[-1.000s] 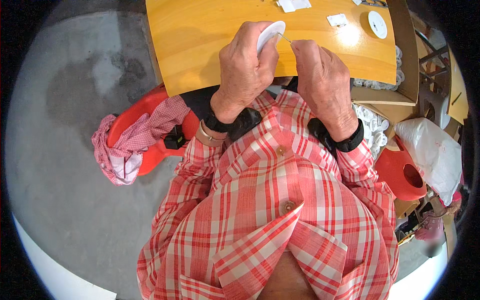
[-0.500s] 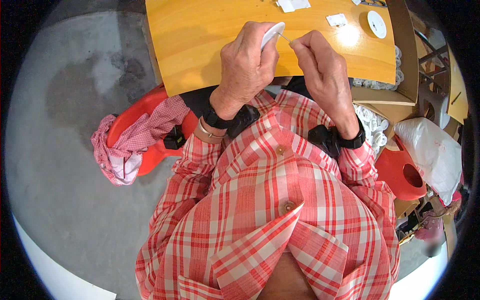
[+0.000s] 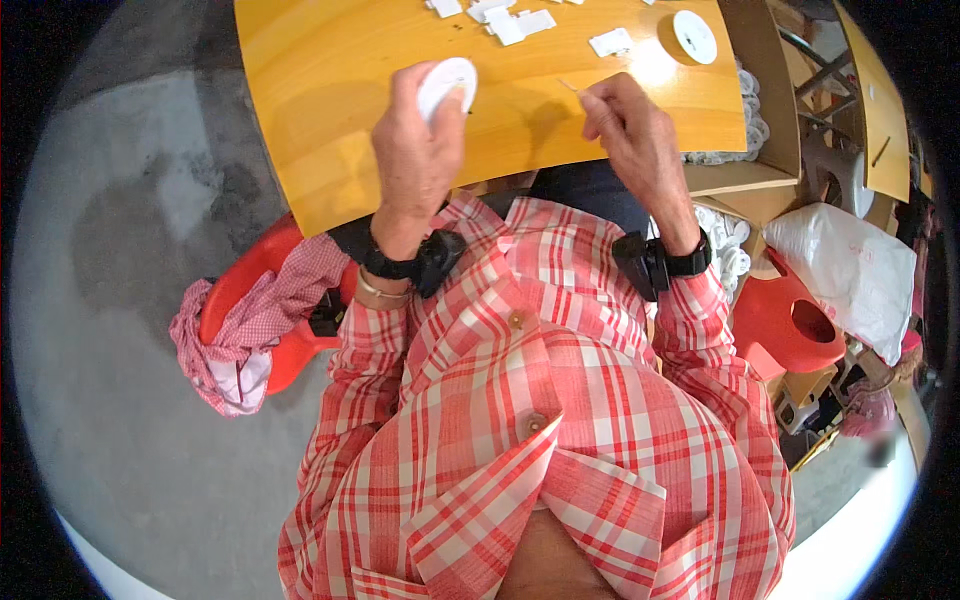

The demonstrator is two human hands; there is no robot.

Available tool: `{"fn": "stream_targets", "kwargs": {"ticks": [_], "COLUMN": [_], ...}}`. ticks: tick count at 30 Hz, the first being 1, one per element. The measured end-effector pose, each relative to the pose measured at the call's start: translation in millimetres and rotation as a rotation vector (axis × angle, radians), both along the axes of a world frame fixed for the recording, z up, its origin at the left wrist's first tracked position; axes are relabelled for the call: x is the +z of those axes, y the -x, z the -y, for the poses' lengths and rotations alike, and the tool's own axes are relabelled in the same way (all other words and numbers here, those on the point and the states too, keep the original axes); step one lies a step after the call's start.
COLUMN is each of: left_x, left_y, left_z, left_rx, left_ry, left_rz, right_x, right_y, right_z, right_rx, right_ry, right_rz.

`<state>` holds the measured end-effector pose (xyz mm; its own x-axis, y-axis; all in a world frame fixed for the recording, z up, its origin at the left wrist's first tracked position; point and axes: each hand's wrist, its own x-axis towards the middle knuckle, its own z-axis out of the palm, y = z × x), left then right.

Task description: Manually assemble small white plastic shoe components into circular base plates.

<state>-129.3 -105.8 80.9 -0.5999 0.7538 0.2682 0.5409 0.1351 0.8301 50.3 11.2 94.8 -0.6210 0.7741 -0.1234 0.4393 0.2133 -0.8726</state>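
Observation:
My left hand (image 3: 418, 150) is closed on a white round disc (image 3: 443, 84), pinched between thumb and fingers over the wooden table (image 3: 340, 130). The disc is tilted, and the thumb covers part of its face. Further right, my right hand (image 3: 635, 130) pinches a thin pale stick-like piece (image 3: 569, 86); its tip points left, apart from the disc, and its exact kind is too small to make out. A second white disc (image 3: 694, 37) lies on the table beyond the right hand, near a small white rectangular piece (image 3: 611, 42).
Several more flat white pieces (image 3: 522, 26) lie at the table's far side. An open cardboard box (image 3: 770, 90) with white plastic parts (image 3: 752, 125) stands at the right. Red chairs (image 3: 255, 260) flank me, the left one draped with a checked cloth (image 3: 245, 310). A white plastic bag (image 3: 845, 265) sits at right.
My hands have moved apart: the left took the disc leftward, and the thin piece no longer meets it. The view has shifted, showing more of the table's far side.

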Motion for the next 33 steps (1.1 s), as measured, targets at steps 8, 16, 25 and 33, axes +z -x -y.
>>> {"fn": "stream_targets", "kwargs": {"ticks": [8,16,25,33], "left_x": [10,6,13,2], "left_y": [2,-5,-14,-31], "left_z": [-1,-1,-19,-29], "left_rx": [-0.078,-0.145,-0.340,-0.534], "left_ry": [0.019,0.079,0.061,0.149], "left_rz": [0.740,0.837,1.019,0.784], "right_x": [-58,-61,-20,-24], "right_y": [-21,-11,-14,-11], "right_z": [-59,-58,-20,7], "right_rx": [-0.359,-0.321,-0.119,-0.043], "right_ry": [-0.563,-0.608,-0.166,0.310], "right_rz": [0.109,0.260,-0.105,-0.401]}}
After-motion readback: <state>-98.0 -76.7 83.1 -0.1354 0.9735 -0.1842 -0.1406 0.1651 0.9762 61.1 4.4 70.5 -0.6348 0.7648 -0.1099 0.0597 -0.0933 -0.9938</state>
